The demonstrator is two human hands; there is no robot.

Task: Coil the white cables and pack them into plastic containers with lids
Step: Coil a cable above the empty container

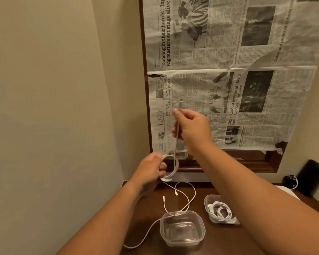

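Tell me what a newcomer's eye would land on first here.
The newspaper spread across the wall at upper right catches the eye first. Before it, the right hand pinches a white cable near its raised plug, while the left hand grips its loops lower down. On the dark table stand an empty clear container and, to its right, a second container holding coiled cables.

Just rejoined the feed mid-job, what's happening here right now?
A person is coiling a white cable above the table. The left hand holds the loops, while the right hand pinches the free end, plug pointing up. On the table, one clear container sits empty and the other container already holds a coiled cable. Some loose cable lies uncoiled, running past the empty one. No lids are in view.
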